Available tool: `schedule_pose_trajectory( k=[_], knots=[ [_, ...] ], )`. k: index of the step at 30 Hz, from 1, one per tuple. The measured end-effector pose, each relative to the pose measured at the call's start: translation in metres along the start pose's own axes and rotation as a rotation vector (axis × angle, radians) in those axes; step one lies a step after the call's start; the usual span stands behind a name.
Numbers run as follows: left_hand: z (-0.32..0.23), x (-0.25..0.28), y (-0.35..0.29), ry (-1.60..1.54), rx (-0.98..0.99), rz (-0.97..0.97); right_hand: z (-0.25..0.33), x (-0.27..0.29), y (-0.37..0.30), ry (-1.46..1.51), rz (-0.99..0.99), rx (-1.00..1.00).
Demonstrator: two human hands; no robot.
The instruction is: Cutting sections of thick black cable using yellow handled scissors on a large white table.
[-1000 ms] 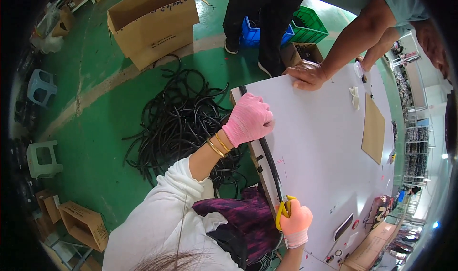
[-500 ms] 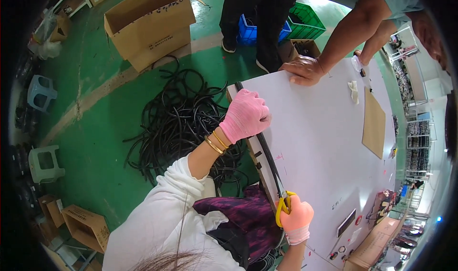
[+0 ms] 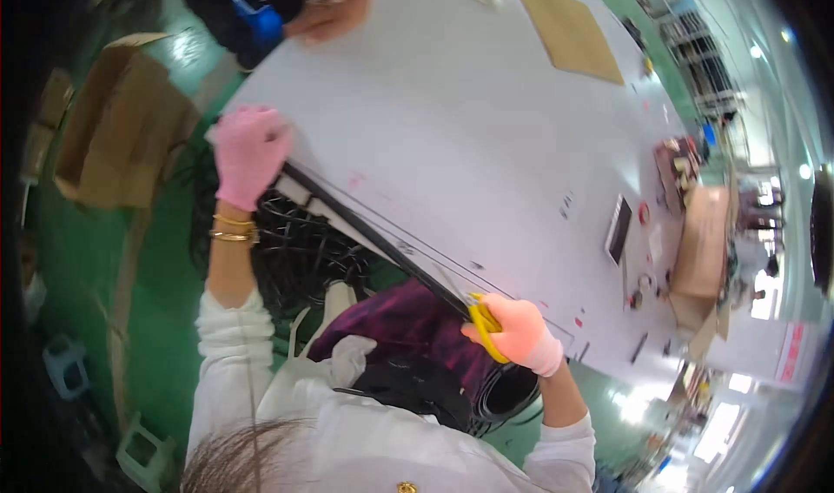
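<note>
A long black rubber tube [image 3: 378, 239] runs along the near edge of the white table [image 3: 452, 137]. My left hand [image 3: 250, 150], in a pink glove, is closed around the tube at its far left stretch, by the table corner. My right hand [image 3: 521, 330], in a paler orange-pink glove, grips yellow-handled scissors [image 3: 486, 330]. Their blades lie at the tube near its right stretch; whether they touch it I cannot tell. Below the table edge, a heap of black tubes [image 3: 304, 237] lies on the floor, partly hidden by the table and my left arm.
Across the table another person's hand [image 3: 326, 19] rests on its edge. A brown cardboard sheet [image 3: 569, 33], a phone-like device [image 3: 618, 229] and a cardboard box [image 3: 699, 241] are on the table. An open carton [image 3: 117, 128] stands on the floor at left, with a stool [image 3: 143, 454] lower down.
The view has turned, shifting the table. My hands are farther apart along the table edge, with a longer stretch of tube between them. The scissors remain in my right hand.
</note>
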State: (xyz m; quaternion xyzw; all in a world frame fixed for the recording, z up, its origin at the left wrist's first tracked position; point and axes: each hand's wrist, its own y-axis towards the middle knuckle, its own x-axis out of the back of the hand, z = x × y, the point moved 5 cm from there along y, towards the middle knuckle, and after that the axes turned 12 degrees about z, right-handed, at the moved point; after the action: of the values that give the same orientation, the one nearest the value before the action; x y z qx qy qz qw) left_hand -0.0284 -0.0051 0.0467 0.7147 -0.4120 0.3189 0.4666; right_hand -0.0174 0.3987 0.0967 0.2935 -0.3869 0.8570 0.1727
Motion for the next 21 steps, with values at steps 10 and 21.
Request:
schedule_pose_trajectory(
  k=[10, 21],
  knots=[
    [0.017, -0.024, 0.003, 0.073, -0.046, 0.086, -0.110, 0.023, -0.078, 0.743, -0.074, -0.359],
    [0.031, -0.029, 0.002, -0.038, 0.016, 0.166, -0.131, 0.013, -0.046, -0.137, -0.010, -0.480]
  ],
)
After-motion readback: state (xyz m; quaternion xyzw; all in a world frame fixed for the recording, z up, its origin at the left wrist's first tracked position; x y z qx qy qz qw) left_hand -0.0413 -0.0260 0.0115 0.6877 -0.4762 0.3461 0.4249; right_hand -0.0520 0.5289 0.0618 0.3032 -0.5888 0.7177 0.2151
